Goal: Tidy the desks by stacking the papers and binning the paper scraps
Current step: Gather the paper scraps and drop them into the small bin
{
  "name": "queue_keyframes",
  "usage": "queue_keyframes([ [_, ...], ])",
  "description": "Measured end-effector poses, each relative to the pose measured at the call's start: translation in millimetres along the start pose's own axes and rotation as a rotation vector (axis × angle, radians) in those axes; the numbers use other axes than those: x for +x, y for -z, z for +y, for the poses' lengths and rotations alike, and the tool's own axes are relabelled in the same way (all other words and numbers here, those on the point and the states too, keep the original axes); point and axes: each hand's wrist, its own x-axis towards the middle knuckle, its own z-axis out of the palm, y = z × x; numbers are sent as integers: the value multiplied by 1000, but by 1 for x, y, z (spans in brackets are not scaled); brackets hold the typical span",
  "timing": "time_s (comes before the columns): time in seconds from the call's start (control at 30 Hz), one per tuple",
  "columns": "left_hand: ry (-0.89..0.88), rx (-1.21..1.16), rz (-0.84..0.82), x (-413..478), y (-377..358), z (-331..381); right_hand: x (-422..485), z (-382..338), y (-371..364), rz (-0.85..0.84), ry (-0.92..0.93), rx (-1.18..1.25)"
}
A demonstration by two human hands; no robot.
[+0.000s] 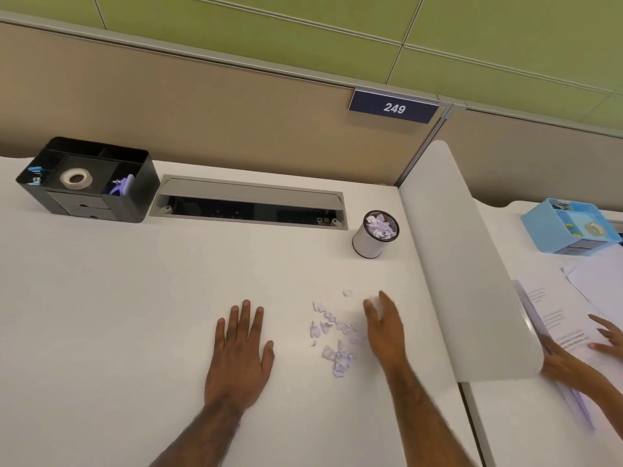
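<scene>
**Head view of a white bench (135, 315).** The left hand (237, 358) lies palm-down on the surface, its fingers (245, 318) straight and spread apart, holding nothing. The right hand (386, 335) stands on its edge, its fingers (387, 306) straight and close together, with the palm turned toward the left hand. Whether a scrap sits against that palm cannot be told. The pale lilac paper scraps (333, 335) lie loose on the bench between the two sets of fingers, just beside the right ones and apart from the left. Beyond the right fingers stands a small round bin (365, 241), upright, with scraps inside. Far beyond the left fingers is a black organiser (135, 197) containing a tape roll (77, 178). Outboard of the right fingers, a white divider (472, 281) separates a second bench (505, 433). There, another person's hands (606, 335) rest on printed papers (553, 315) near a blue organiser (539, 232).
</scene>
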Motion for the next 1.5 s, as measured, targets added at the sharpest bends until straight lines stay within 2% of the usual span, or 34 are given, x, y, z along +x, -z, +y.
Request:
queue_keyframes([
  [0.07,0,3,6,1,1,0,-22,12,-22,-71,45,-186],
  [0.13,0,4,11,3,1,-1,-39,12,-35,-144,179,-310],
  [0.23,0,10,5,1,1,0,-59,7,-44,-179,314,-272],
  [0.3,0,17,4,-1,1,1,-77,11,-46,-51,278,-274],
  [0.37,-1,15,7,-2,0,1,-101,19,-50,52,148,-391],
  [0.43,-3,19,15,-2,0,0,-125,26,-59,66,60,-492],
  [0.5,-3,18,13,-1,-1,0,-134,27,-65,50,46,-557],
  [0.63,2,3,13,0,-2,0,-103,8,-72,56,54,-552],
  [0.73,1,7,16,-2,-2,0,-78,-9,-73,-7,177,-547],
  [0.8,1,7,12,-3,-1,0,-60,-13,-67,-34,247,-458],
  [0.93,-3,7,14,-2,-1,1,-19,-20,-44,-26,252,-301],
  [1.07,-4,5,16,-2,-1,-1,-4,-21,-40,-203,308,-408],
  [1.2,-8,-9,20,-2,0,0,-28,-16,-49,-310,506,-462],
  [1.37,-3,-6,14,-1,0,1,-34,-19,-50,-225,528,-360],
  [1.5,2,8,9,-3,0,0,-31,-34,-57,-306,592,-482],
])
